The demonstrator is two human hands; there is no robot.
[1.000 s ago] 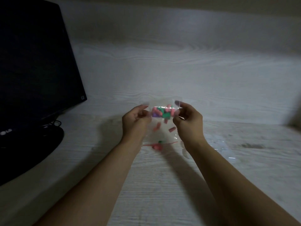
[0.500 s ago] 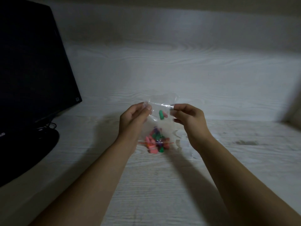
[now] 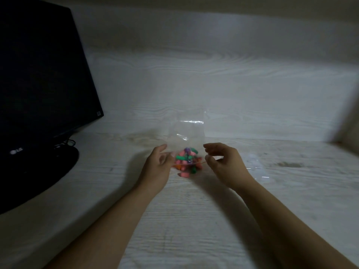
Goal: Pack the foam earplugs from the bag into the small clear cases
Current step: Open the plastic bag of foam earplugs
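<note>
Bag now inverted; earplugs have slid to the near mouth. Left hand and right hand pinch its edges, ready to tip onto counter.

Left hand and right hand raised, pinching

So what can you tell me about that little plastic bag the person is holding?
The bag is thin, clear, glossy plastic with a red line across it low down. It hangs upside down above the wooden table, its flat end uppermost. Pink, green, purple and orange foam earplugs bunch at its lower end. The left hand and right hand pinch it at either side by that line.
</note>
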